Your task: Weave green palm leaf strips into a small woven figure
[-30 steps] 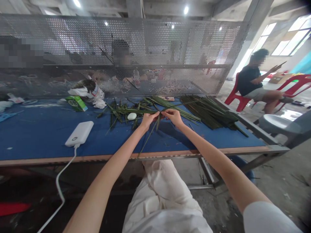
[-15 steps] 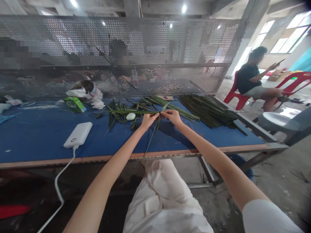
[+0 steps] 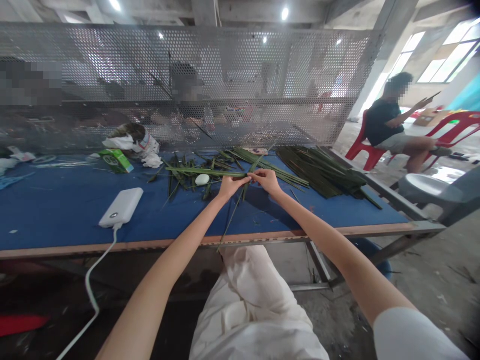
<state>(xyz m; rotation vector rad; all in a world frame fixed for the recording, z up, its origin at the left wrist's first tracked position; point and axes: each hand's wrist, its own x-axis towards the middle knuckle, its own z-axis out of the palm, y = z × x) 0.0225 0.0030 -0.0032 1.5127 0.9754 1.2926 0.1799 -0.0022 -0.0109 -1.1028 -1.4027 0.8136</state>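
Note:
Both my hands meet above the blue table [image 3: 165, 220], fingertips together at the crossing of some long green leaf strips [image 3: 210, 172]. My left hand [image 3: 230, 186] pinches the strips from the left, and my right hand [image 3: 265, 179] pinches them from the right. One strip end reaches left over the table, another points up and away, and a thin one hangs down past the front edge. The crossing itself is mostly hidden by my fingers. Left of my left hand lies a pale egg [image 3: 202, 180], among scattered leaf pieces [image 3: 183, 181].
A stack of dark green leaves [image 3: 322, 172] lies on the right. Toward the left are a white power bank [image 3: 122, 207] with a cable, a green box [image 3: 119, 161] and crumpled wrapping [image 3: 131, 142]. A perforated metal screen [image 3: 232, 85] closes off the back. A person [image 3: 390, 120] sits at far right.
My left fingertips have shifted slightly right, closer to my right fingers. The strip reaching left has turned a little and shows its broader face. My right hand has barely moved.

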